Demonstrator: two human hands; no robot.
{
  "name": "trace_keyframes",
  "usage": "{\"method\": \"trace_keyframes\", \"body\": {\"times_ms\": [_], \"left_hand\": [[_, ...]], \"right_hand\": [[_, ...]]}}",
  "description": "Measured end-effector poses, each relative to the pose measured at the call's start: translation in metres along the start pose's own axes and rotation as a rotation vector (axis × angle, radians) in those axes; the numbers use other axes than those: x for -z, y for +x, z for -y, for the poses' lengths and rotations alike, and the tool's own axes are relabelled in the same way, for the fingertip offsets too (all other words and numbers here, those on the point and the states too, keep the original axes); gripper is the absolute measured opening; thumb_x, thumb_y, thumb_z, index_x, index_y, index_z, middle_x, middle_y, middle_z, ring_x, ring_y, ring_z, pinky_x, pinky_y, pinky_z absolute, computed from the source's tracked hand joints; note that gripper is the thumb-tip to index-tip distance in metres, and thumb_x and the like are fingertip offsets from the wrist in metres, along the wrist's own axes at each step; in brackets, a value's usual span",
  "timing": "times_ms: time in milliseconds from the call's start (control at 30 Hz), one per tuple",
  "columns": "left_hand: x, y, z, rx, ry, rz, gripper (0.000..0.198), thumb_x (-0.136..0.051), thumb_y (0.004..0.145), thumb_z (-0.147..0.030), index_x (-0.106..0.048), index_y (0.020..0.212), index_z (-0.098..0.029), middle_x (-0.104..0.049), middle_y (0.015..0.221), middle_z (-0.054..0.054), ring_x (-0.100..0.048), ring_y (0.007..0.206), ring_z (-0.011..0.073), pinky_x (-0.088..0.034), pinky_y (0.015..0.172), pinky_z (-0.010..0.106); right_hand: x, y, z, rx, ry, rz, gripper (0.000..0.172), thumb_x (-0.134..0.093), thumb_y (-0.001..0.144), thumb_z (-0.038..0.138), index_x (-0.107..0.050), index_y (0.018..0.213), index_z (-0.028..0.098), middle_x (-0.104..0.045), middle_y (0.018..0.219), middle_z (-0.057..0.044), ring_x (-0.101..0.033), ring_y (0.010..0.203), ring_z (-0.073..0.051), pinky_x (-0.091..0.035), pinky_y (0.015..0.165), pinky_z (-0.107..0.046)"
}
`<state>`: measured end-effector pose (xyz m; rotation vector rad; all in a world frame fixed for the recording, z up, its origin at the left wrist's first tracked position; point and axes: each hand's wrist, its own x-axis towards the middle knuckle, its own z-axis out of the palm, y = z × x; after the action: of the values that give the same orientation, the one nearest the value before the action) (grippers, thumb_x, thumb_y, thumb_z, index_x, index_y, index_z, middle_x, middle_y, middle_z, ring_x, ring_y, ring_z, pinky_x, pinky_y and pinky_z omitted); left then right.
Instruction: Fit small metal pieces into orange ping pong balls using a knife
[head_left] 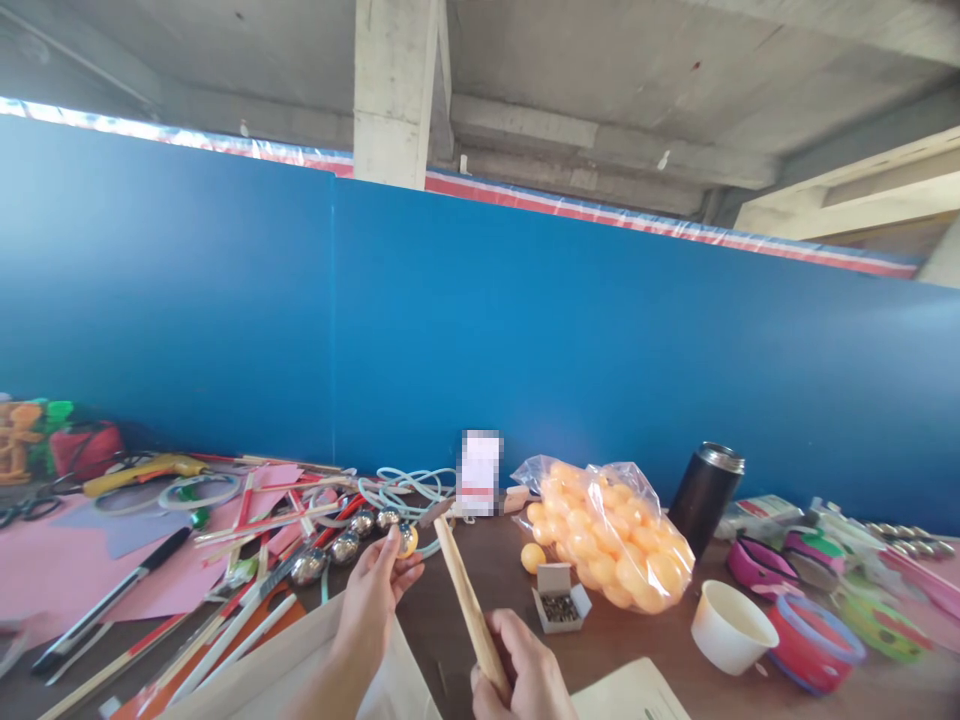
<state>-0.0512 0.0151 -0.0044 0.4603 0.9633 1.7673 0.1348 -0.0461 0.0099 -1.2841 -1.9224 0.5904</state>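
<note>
My left hand (379, 580) is closed round a small yellow-orange ball (407, 541) near the middle of the table, with several shiny metal balls (345, 547) just left of it. My right hand (521, 665) grips the lower part of a wooden stick (471, 605), which points up and away; a darker piece at its far end reaches toward the ball, and whether they touch is unclear. Right of the stick, an open small box (560, 608) holds little metal pieces. Behind it lie a loose orange ball (533, 558) and a clear bag of orange balls (600, 535).
At the right stand a black bottle (705, 498), a cream cup (733, 628) and a red tub (814, 645). Pens, sticks, tape and pink paper (180, 570) clutter the left. A blue partition (562, 350) rises behind the table.
</note>
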Motion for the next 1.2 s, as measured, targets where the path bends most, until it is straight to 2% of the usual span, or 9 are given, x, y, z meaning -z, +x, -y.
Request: {"method": "trace_keyframes", "body": {"times_ms": [167, 333, 467, 667, 800, 933, 1200], "left_hand": [[0.0001, -0.0010, -0.0008, 0.009, -0.007, 0.006, 0.022, -0.070, 0.071, -0.032, -0.058, 0.078, -0.016, -0.061, 0.066, 0.001, -0.064, 0.063, 0.0120, -0.055, 0.065, 0.025], [-0.0004, -0.0021, -0.0023, 0.009, -0.007, 0.011, 0.024, -0.070, 0.070, -0.033, -0.059, 0.082, -0.016, -0.060, 0.067, 0.001, -0.064, 0.063, 0.0124, -0.055, 0.062, 0.025], [-0.0006, -0.0015, -0.0010, 0.008, -0.002, -0.003, 0.026, -0.070, 0.070, -0.034, -0.061, 0.084, -0.014, -0.062, 0.073, 0.003, -0.063, 0.063, 0.0119, -0.055, 0.060, 0.024], [-0.0005, 0.0001, 0.0006, -0.008, -0.022, -0.023, 0.023, -0.068, 0.073, -0.027, -0.061, 0.091, -0.015, -0.063, 0.074, 0.003, -0.063, 0.063, 0.0118, -0.055, 0.060, 0.025], [-0.0011, 0.0001, 0.0006, -0.011, -0.027, -0.024, 0.025, -0.067, 0.073, -0.025, -0.062, 0.096, -0.017, -0.064, 0.080, 0.003, -0.063, 0.063, 0.0112, -0.055, 0.062, 0.025], [-0.0029, -0.0020, -0.0004, -0.021, -0.032, 0.045, 0.031, -0.067, 0.073, -0.025, -0.062, 0.104, -0.022, -0.066, 0.088, 0.003, -0.065, 0.069, 0.0113, -0.054, 0.068, 0.024], [-0.0023, -0.0019, -0.0008, -0.032, -0.045, 0.092, 0.044, -0.072, 0.067, -0.028, -0.062, 0.109, -0.022, -0.067, 0.092, 0.002, -0.064, 0.073, 0.0111, -0.052, 0.073, 0.023]], "right_hand": [[-0.0040, -0.0015, -0.0040, 0.008, 0.022, 0.001, 0.026, -0.049, 0.057, 0.012, -0.051, 0.081, 0.022, -0.053, 0.066, 0.002, -0.051, 0.058, -0.014, -0.040, 0.052, -0.019], [-0.0050, -0.0017, -0.0028, -0.016, -0.049, 0.035, 0.025, -0.048, 0.054, 0.011, -0.051, 0.076, 0.022, -0.050, 0.064, 0.002, -0.049, 0.057, -0.014, -0.037, 0.051, -0.019], [-0.0022, -0.0004, -0.0020, -0.028, -0.020, 0.026, 0.025, -0.048, 0.057, 0.013, -0.051, 0.080, 0.022, -0.051, 0.066, 0.002, -0.051, 0.060, -0.015, -0.040, 0.054, -0.020], [-0.0019, 0.0013, -0.0047, -0.017, -0.040, 0.063, 0.024, -0.048, 0.054, 0.011, -0.050, 0.075, 0.022, -0.049, 0.064, 0.003, -0.047, 0.057, -0.013, -0.037, 0.050, -0.018], [-0.0014, 0.0019, -0.0053, 0.009, 0.017, 0.015, 0.026, -0.049, 0.056, 0.013, -0.053, 0.080, 0.021, -0.051, 0.065, 0.003, -0.049, 0.057, -0.013, -0.039, 0.053, -0.019], [-0.0001, 0.0014, -0.0049, 0.000, 0.075, -0.027, 0.027, -0.050, 0.059, 0.014, -0.052, 0.085, 0.021, -0.050, 0.064, 0.003, -0.049, 0.056, -0.013, -0.041, 0.053, -0.019], [-0.0012, 0.0017, -0.0045, -0.002, 0.013, 0.026, 0.023, -0.049, 0.057, 0.013, -0.052, 0.078, 0.021, -0.051, 0.066, 0.002, -0.051, 0.059, -0.014, -0.040, 0.054, -0.019]]}}
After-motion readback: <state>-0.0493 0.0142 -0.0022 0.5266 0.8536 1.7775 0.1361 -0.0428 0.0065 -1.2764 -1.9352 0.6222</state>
